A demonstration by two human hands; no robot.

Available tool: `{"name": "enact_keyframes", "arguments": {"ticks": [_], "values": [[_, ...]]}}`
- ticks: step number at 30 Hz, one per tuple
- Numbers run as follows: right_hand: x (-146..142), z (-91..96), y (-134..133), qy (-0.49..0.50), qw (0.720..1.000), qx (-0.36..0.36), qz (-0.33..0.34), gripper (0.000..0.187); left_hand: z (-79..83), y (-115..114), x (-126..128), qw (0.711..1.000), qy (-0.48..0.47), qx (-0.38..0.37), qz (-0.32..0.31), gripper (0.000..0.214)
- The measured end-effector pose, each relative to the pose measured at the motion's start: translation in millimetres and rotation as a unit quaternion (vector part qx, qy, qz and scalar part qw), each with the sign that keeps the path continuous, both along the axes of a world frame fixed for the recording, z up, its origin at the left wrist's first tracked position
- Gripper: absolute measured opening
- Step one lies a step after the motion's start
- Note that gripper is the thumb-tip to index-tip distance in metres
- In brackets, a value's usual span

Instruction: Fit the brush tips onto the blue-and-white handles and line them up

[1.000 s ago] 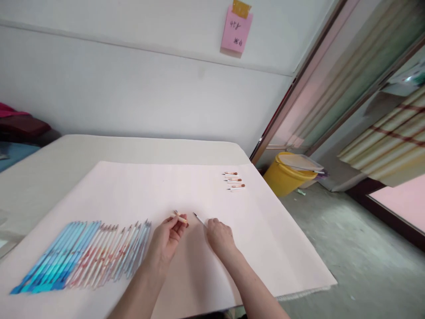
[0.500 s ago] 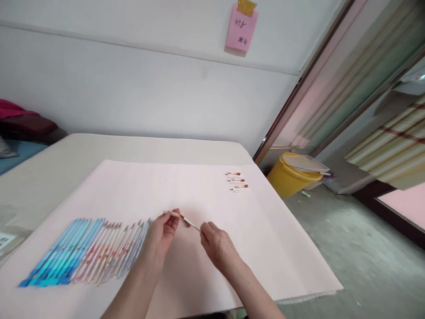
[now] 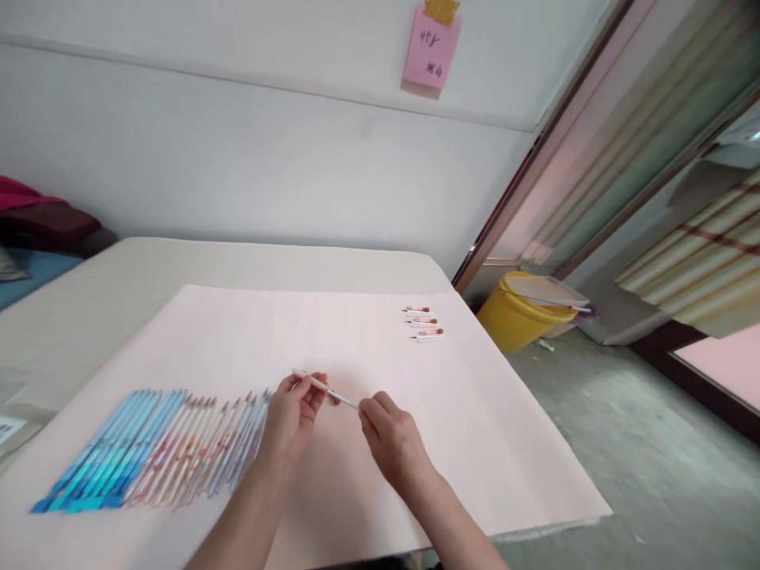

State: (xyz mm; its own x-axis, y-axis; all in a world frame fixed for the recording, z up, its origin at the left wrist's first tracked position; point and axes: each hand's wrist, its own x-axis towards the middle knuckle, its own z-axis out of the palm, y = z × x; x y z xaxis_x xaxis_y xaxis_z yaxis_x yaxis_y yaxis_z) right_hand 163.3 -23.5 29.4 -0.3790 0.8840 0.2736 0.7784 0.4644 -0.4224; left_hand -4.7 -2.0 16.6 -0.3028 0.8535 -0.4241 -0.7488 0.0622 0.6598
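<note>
My left hand (image 3: 292,408) is closed, pinching a cream pen barrel (image 3: 304,377) that points up and left. A brown-ended piece, perhaps a pen part, (image 3: 334,400) shows just beyond its fingertips. My right hand (image 3: 389,431) is closed around the near end of a thin white pen refill (image 3: 344,399), whose far end meets the mouth of the barrel. The refill's dark tip is out of sight. To the left of my hands lies a row of blue pens (image 3: 122,447), followed by pale pens with pink and brown patterns (image 3: 178,451).
White paper (image 3: 487,443) covers much of the table. Several disassembled pen parts (image 3: 424,322) lie in short rows at its back right. A yellow bin (image 3: 516,313) stands on the floor at right. A pink note (image 3: 432,51) is taped to the wall behind.
The refill's dark tip, visible at the barrel's mouth before, is now hidden, with the refill in line with the barrel. My hands have shifted slightly.
</note>
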Motion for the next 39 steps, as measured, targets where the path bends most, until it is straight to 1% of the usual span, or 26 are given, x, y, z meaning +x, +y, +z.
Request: {"name": "enact_keyframes", "arguments": {"ticks": [5,7,10,12,13,15,17,19,21,22,25,27,29,32,34,37,39], "values": [[-2.7,-1.8,-1.1,0.040,0.999,0.005,0.003,0.023,-1.4,0.4,-0.1,1.000,0.013,0.018,-0.003,0.011],[-3.6,-2.3,-1.3,0.051,0.999,0.003,0.004,0.023,-0.4,-0.5,1.7,0.999,0.017,0.021,-0.017,0.009],[-6.0,-3.6,-1.2,0.072,0.997,-0.012,0.008,0.022,1.5,-6.3,10.7,0.998,0.015,0.029,-0.056,0.008],[-8.7,-5.1,-0.8,0.115,0.992,-0.049,0.005,0.020,1.7,-12.6,19.2,0.996,0.007,0.038,-0.085,0.008],[-10.4,-6.0,-0.4,0.148,0.986,-0.081,0.000,0.017,1.4,-15.8,23.3,0.994,0.001,0.042,-0.103,0.008],[-14.2,-7.7,0.3,0.222,0.962,-0.159,-0.017,0.011,-0.2,-21.3,29.6,0.989,-0.008,0.047,-0.137,0.008],[-18.0,-9.2,0.9,0.278,0.933,-0.224,-0.034,0.008,-2.5,-24.2,32.0,0.986,-0.012,0.045,-0.158,0.011],[-20.9,-10.5,1.6,0.305,0.918,-0.252,-0.039,0.010,-4.7,-23.8,29.8,0.986,-0.013,0.039,-0.159,0.010],[-22.0,-11.9,3.1,0.311,0.917,-0.249,-0.036,0.010,-5.9,-20.3,22.6,0.990,-0.017,0.024,-0.137,0.006],[-21.9,-12.8,4.5,0.307,0.920,-0.239,-0.037,0.011,-5.7,-17.5,17.1,0.993,-0.022,0.011,-0.114,0.004],[-20.5,-18.2,10.9,0.257,0.945,-0.188,-0.069,0.016,-2.3,-7.3,-6.2,0.999,-0.034,-0.016,-0.024,0.013],[-22.0,-25.2,16.3,0.180,0.968,-0.150,-0.091,0.016,1.0,-1.0,-23.2,0.999,-0.028,-0.012,0.022,0.017],[-28.1,-34.9,21.5,0.079,0.984,-0.126,-0.096,0.011,3.4,3.4,-35.9,0.998,-0.024,-0.009,0.052,0.019],[-45.0,-51.4,29.1,-0.052,0.989,-0.111,-0.086,0.013,3.0,5.8,-41.2,0.998,-0.022,-0.012,0.061,0.019],[-57.2,-60.9,34.5,-0.099,0.987,-0.100,-0.078,0.015,0.8,5.6,-38.3,0.998,-0.024,-0.012,0.050,0.019],[-68.0,-68.9,41.9,-0.128,0.985,-0.091,-0.065,0.016,-2.7,4.4,-35.3,0.999,-0.023,-0.012,0.040,0.018],[-68.0,-68.8,44.1,-0.122,0.986,-0.099,-0.061,0.019,-3.7,4.2,-38.0,0.998,-0.014,-0.009,0.055,0.018]]}}
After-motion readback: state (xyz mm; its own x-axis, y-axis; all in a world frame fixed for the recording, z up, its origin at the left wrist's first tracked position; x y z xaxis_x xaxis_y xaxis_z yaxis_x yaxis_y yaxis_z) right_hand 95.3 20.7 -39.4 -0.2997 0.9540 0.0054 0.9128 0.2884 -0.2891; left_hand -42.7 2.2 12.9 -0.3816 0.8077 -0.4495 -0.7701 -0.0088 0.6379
